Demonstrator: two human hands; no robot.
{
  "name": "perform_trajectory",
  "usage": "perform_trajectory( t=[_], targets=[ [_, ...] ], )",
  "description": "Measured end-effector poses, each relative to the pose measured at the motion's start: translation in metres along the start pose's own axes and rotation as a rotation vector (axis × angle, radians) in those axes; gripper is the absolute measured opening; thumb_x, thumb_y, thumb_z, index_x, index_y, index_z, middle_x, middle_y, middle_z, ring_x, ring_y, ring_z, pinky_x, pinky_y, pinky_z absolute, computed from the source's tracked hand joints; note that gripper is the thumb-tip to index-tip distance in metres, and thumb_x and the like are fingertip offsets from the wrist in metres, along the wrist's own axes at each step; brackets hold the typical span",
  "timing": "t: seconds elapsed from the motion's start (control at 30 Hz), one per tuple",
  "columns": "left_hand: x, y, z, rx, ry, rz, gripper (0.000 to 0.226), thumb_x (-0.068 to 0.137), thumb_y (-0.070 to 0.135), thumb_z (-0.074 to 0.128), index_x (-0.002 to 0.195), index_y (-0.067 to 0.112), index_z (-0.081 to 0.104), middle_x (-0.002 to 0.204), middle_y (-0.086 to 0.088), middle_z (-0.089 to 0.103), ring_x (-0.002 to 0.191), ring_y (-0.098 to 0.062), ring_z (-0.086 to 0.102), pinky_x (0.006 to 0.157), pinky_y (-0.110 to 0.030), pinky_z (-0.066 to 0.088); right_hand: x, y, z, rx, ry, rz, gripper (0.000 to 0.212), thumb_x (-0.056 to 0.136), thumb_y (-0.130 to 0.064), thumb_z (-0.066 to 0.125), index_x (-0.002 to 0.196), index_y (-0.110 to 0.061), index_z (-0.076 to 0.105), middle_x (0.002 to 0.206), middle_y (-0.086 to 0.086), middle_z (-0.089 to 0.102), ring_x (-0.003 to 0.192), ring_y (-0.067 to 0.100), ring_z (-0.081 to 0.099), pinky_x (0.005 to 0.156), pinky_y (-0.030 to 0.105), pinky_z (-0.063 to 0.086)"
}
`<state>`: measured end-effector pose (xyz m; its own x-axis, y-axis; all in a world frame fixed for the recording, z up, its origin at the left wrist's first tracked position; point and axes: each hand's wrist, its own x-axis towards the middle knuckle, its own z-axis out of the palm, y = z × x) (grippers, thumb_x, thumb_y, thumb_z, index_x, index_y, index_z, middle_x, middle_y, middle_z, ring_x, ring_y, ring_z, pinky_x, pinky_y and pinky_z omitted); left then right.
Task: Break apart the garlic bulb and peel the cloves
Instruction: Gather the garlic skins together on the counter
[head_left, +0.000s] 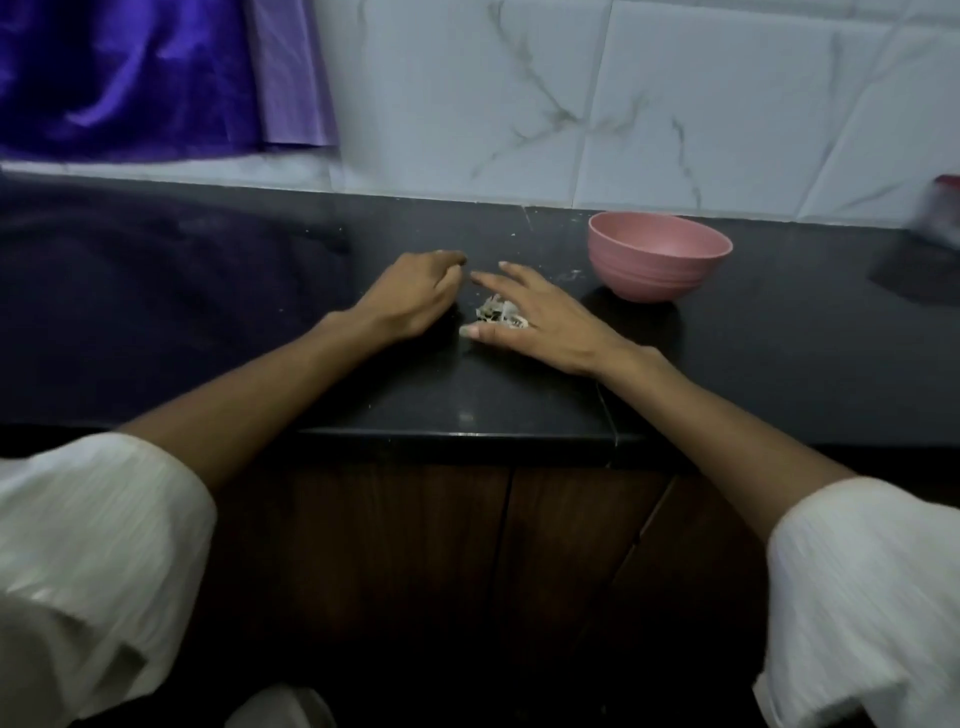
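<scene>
White crinkly sleeves (104, 545) were closest, one on each arm. Past them lay the black stone counter (467, 395). On it the right hand (540, 317) rested flat with fingers straight and spread, just over a small heap of dry, papery garlic skins (496, 312). The left hand (415, 296) sat beside it, fingers curled; I could not tell if it held anything. No whole bulb or clove showed. A round pink bowl (660, 262) stood near the right hand. Those skins looked very light and flaky, so I think they would blow away or crumble; sweeping them together with flat fingers seemed best.
</scene>
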<state>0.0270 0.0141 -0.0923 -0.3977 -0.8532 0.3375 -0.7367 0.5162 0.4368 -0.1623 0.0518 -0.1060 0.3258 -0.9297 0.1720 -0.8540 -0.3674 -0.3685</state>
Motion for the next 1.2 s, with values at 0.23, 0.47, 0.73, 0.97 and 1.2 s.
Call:
perform_trajectory(
  t=[0.23, 0.47, 0.73, 0.97, 1.2],
  targets=[
    [-0.041, 0.007, -0.038, 0.179, -0.194, -0.094, 0.072, 0.090, 0.051, 0.023, 0.099, -0.011, 0.058, 0.106, -0.033, 0.062, 0.100, -0.045, 0.059, 0.089, -0.043, 0.044, -0.047, 0.004, -0.017, -0.007, -0.004, 0.151, 0.106, 0.079, -0.076, 0.048, 0.158, -0.016, 0.008, 0.166, 0.004, 0.004, 0.152, 0.014, 0.002, 0.121, 0.030, 0.004],
    [-0.066, 0.021, -0.008, 0.280, -0.369, -0.076, 0.051, 0.108, 0.032, 0.019, 0.151, 0.007, 0.027, 0.162, -0.012, 0.019, 0.149, -0.022, 0.015, 0.118, -0.037, 0.014, -0.078, -0.003, -0.015, -0.295, -0.176, 0.410, 0.128, 0.061, -0.092, 0.008, 0.156, -0.005, 0.008, 0.165, 0.012, 0.004, 0.152, 0.021, 0.003, 0.123, 0.046, 0.005],
    [-0.040, 0.036, -0.001, 0.057, -0.294, -0.151, 0.046, 0.108, 0.022, 0.023, 0.141, -0.006, 0.040, 0.151, -0.023, 0.037, 0.138, -0.031, 0.036, 0.105, -0.029, 0.022, -0.044, -0.023, -0.003, -0.180, -0.114, 0.321, 0.114, 0.081, -0.083, 0.031, 0.155, -0.001, 0.001, 0.164, 0.015, 0.001, 0.152, 0.023, 0.003, 0.123, 0.041, 0.006],
    [-0.010, -0.009, -0.010, 0.001, -0.266, -0.246, 0.055, 0.107, 0.039, 0.020, 0.151, 0.009, 0.031, 0.160, -0.011, 0.024, 0.148, -0.026, 0.021, 0.116, -0.028, 0.015, -0.045, 0.022, -0.026, 0.027, -0.100, 0.325, 0.110, 0.080, -0.080, 0.034, 0.156, -0.009, 0.001, 0.165, 0.007, 0.008, 0.151, 0.021, 0.011, 0.122, 0.034, 0.009],
    [0.017, 0.022, 0.009, -0.142, -0.280, -0.140, 0.053, 0.107, 0.042, 0.023, 0.148, 0.014, 0.040, 0.154, -0.008, 0.038, 0.143, -0.022, 0.032, 0.113, -0.027, 0.022, -0.003, 0.023, -0.022, 0.393, -0.013, 0.272, 0.099, 0.081, -0.087, 0.030, 0.157, -0.028, 0.005, 0.163, -0.007, 0.018, 0.150, 0.009, 0.007, 0.123, 0.039, 0.003]
  ],
)
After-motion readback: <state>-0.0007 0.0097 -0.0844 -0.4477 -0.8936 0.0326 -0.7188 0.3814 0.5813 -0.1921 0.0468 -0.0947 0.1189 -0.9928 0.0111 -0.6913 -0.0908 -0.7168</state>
